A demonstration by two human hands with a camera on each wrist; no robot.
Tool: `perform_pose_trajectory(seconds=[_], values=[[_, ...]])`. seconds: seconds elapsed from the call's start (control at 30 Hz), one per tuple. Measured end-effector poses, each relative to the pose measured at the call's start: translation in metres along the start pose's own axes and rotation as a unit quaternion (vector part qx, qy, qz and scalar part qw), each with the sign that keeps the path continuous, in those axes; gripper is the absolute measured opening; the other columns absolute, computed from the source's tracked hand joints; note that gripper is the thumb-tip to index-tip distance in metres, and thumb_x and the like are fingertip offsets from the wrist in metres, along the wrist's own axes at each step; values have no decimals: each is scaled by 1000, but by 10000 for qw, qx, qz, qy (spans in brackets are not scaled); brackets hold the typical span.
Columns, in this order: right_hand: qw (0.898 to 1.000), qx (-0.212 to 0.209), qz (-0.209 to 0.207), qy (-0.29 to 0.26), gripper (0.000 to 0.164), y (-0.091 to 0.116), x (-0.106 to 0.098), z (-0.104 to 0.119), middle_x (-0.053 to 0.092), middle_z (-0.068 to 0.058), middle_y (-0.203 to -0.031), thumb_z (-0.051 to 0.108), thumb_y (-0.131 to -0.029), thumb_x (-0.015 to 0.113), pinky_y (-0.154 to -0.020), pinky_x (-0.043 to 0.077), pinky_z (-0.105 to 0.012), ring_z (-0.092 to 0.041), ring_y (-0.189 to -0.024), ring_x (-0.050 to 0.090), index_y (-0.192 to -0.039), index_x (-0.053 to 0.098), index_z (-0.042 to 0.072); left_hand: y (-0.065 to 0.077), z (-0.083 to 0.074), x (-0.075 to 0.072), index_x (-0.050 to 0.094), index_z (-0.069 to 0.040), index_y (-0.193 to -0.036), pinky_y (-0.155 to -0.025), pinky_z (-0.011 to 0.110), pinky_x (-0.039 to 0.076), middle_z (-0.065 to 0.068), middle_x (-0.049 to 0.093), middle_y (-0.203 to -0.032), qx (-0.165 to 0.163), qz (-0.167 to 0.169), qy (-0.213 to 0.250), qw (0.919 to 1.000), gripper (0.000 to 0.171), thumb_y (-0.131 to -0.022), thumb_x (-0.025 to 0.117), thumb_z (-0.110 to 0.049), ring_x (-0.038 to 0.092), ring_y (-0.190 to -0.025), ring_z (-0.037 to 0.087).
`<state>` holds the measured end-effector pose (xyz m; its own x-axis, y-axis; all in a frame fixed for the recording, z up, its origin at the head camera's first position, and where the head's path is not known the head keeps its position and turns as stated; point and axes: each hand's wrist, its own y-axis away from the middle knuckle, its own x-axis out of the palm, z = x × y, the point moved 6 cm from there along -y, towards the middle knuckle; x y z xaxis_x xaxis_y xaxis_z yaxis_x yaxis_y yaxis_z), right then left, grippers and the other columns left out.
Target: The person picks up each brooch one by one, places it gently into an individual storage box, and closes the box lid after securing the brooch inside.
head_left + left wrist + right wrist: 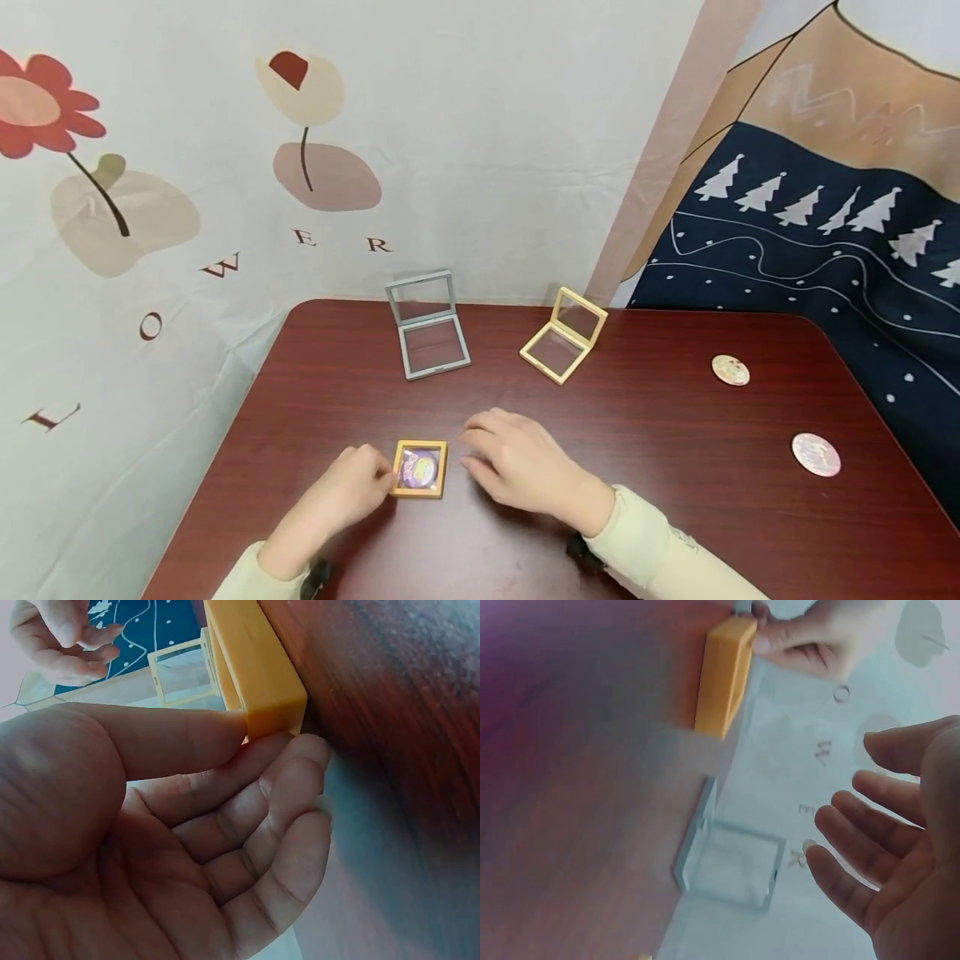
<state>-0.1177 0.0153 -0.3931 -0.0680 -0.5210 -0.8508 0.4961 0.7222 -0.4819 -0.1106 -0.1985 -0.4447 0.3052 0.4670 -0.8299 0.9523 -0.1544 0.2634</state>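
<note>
A small orange display frame (444,471) lies closed on the table, with a round purple badge (418,469) behind its clear window. My left hand (352,483) pinches the left edge of this frame between thumb and index finger. In the left wrist view, the thumb (187,739) presses on the frame's corner (262,682). To the right of the frame, my right hand (521,462) hovers with its fingers slightly bent, holding nothing. In the right wrist view, the right hand's fingers (874,832) are spread and apart from the frame.
An open grey display frame (438,372) stands at the table's back, and an open yellow one (537,360) is to its right. Two round badges lie on the right: a cream one (731,370) and a pink one (816,455). A printed cloth (480,150) hangs behind the table (660,400).
</note>
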Motion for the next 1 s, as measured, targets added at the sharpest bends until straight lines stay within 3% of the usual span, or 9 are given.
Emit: perform_pose_trajectory(seconds=[0.3, 0.47, 0.57, 0.83, 1.0], values=[[9973, 576, -454, 41, 46, 25, -37, -35, 68, -9, -127, 30, -92, 78, -97, 53, -42, -24, -116, 65, -129, 68, 4, 0, 2, 2, 64, -15, -59, -54, 29, 35, -7, 45, -53, 5, 109, 62, 9999, 37, -95, 71, -5, 40, -55, 11], [9913, 1132, -670, -32, 59, 48, -56, -57, 61, -12, -142, 35, -93, 76, -105, 47, -49, -29, -129, 59, -140, 61, 3, 0, 2, 2, 67, -15, -62, -53, 28, 35, -5, 46, -54, -57, 143, 117, 9998, 35, -95, 70, -5, 40, -54, 12], [9871, 1407, -770, -19, 69, 65, -63, -69, 58, -11, -148, 35, -91, 79, -109, 42, -47, -30, -134, 55, -146, 55, 3, -1, 2, 2, 68, -15, -63, -54, 29, 35, -5, 48, -54, -67, 168, 81, 9998, 34, -95, 70, -5, 41, -55, 12], [9761, 2045, -651, 337, 79, 109, -83, -96, 52, -15, -154, 31, -84, 85, -114, 35, -44, -34, -139, 50, -150, 51, 3, -3, 0, 2, 66, -15, -61, -55, 31, 37, -5, 47, -54, 15, 192, -43, 9998, 35, -95, 71, -7, 42, -57, 13], [9641, 2534, -484, 628, 84, 132, -95, -111, 48, -15, -157, 34, -84, 85, -113, 38, -46, -35, -140, 48, -153, 48, 3, -4, -1, -1, 67, -15, -61, -57, 33, 40, -3, 50, -57, 35, 215, -132, 9997, 34, -94, 72, -8, 45, -61, 16]])
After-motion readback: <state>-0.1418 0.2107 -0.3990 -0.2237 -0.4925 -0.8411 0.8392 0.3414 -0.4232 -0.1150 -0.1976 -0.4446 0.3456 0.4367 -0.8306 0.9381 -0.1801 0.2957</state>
